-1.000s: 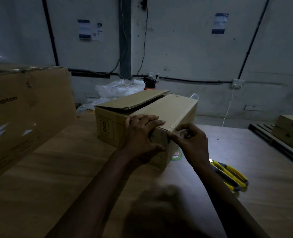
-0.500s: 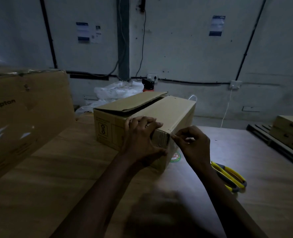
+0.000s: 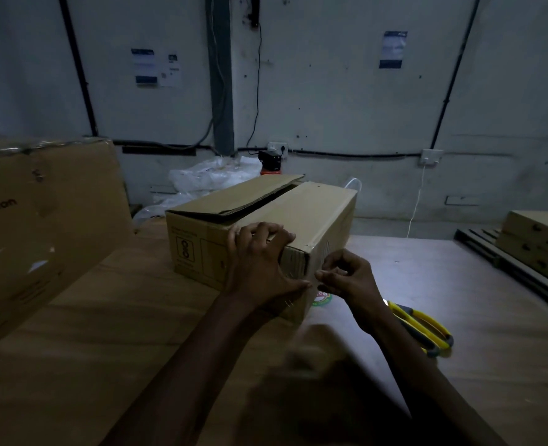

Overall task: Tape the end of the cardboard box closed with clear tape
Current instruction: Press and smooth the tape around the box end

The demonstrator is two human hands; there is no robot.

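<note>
One long cardboard box (image 3: 301,214) lies on the wooden table (image 3: 105,333), its near end turned toward the camera and its far top flap (image 3: 243,194) lifted a little. Two bare hands work at that near end. The left hand (image 3: 260,268) lies flat and spread over the end face, fingers hooked over the top edge, thumb stretched along the lower part toward the right corner. The right hand (image 3: 346,278) sits just beside that corner with thumb and forefinger pinched together; whether a strip of clear tape is between them cannot be made out in the dim light, and no tape shows plainly on the box.

Counted around it: one large carton (image 3: 41,226) at left, cut off by the frame edge, its printed word ending in "mpton"; one pair of yellow-handled scissors (image 3: 420,326) on the table to the right, partly behind the right forearm; one round green-and-red label (image 3: 321,298), mostly hidden by the box corner and right hand, what it belongs to unclear; two stacked flat cartons (image 3: 539,239) at the far right edge, cut off; one heap of white plastic bags (image 3: 208,178) behind the box. A dark blurred patch near the bottom centre cannot be identified
</note>
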